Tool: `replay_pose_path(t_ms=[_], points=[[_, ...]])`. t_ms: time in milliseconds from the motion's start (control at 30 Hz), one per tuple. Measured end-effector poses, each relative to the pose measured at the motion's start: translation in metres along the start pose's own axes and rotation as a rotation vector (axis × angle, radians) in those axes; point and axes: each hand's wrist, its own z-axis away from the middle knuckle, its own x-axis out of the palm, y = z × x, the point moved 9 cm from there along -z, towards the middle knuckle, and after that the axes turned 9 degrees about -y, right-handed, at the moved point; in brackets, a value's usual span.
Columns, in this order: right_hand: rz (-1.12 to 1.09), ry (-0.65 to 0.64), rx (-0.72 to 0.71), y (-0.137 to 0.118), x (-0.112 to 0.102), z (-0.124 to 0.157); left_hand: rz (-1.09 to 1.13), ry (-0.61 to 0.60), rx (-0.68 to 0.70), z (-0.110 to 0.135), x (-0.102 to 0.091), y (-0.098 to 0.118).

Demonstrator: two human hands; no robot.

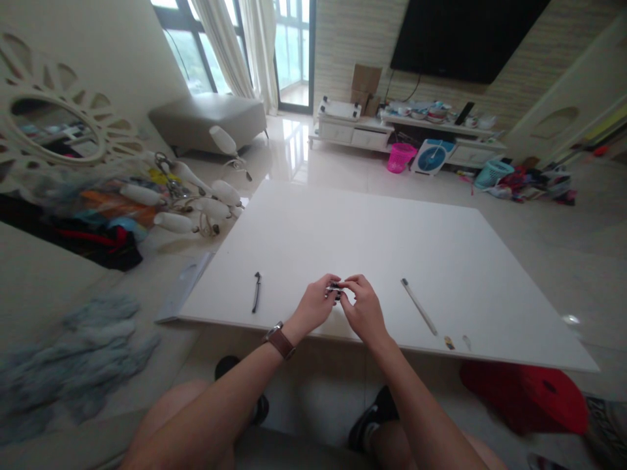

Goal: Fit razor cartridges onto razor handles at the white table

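Observation:
My left hand (317,305) and my right hand (361,307) meet over the near middle of the white table (362,235). Between their fingertips is a small dark and silvery object (335,288), too small and too covered by fingers to name. Both hands have their fingers closed around it. Left of them lies a thin dark tool with a short cross head (257,292), like a small hammer or razor. To the right rests a long pale stick with a dark tip (419,307). Near the front edge are a small yellow-and-black piece (449,343) and a small clear item (467,342).
A fallen-looking chandelier with white shades (196,202) stands off the table's left side. Grey fluffy cloth (73,359) lies on the floor at left. A red stool or cover (529,395) sits below the right front edge. Beyond are a pink basket (401,157) and blue fan (433,156).

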Motion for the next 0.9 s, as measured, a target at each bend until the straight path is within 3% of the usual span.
replay_pose_path(t_ms=[733,900], points=[[-0.046,-0.006,0.046,0.009,0.001,-0.001,-0.065,-0.047,0.03,0.002,0.006,0.015],[-0.011,-0.006,0.033,0.006,0.001,0.0,0.007,-0.058,0.005,0.004,0.009,0.013]])
